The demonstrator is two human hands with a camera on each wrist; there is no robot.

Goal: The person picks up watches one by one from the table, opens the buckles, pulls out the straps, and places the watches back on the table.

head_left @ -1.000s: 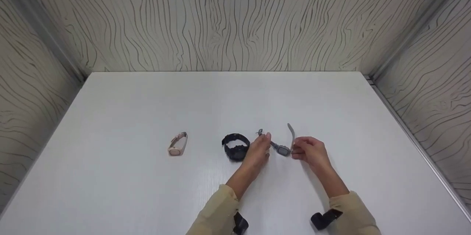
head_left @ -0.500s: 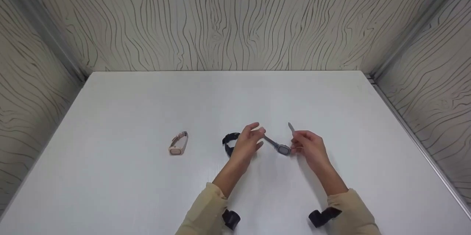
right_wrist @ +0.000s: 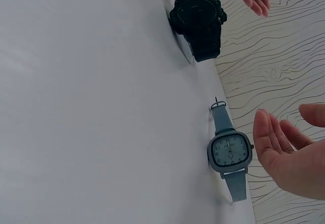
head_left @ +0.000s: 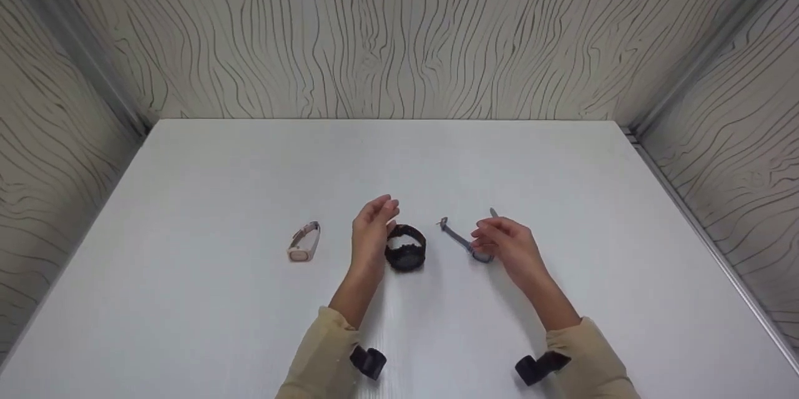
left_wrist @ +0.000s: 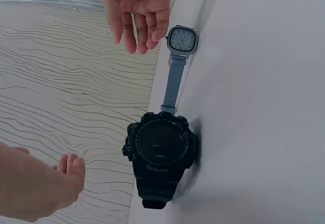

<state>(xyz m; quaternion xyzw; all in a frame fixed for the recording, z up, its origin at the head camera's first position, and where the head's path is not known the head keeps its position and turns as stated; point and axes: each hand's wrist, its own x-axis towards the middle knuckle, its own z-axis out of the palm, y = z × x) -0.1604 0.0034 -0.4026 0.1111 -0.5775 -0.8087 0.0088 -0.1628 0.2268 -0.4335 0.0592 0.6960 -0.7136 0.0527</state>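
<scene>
A black watch [head_left: 407,256] with its strap looped stands on the white table, and my left hand [head_left: 369,236] hovers at its left side, fingers loosely bent and holding nothing. To its right lies a grey-blue watch [head_left: 459,237], strap unfastened and spread. My right hand [head_left: 513,250] is over that watch, partly hiding it in the head view, with relaxed, empty fingers. In the right wrist view the square face of the grey-blue watch [right_wrist: 230,150] shows beside the right hand [right_wrist: 292,155]. The left wrist view shows the black watch [left_wrist: 161,142] near the left hand [left_wrist: 43,186].
A pink watch [head_left: 300,255] with a closed strap sits on the white table [head_left: 206,199], left of the black one. A wood-patterned panel [head_left: 399,30] rises behind the table's far edge, with side panels at left and right.
My left hand has let go of the grey-blue strap and moved left past the black watch, uncovering it. My right hand has released the other strap end and shifted slightly left.
</scene>
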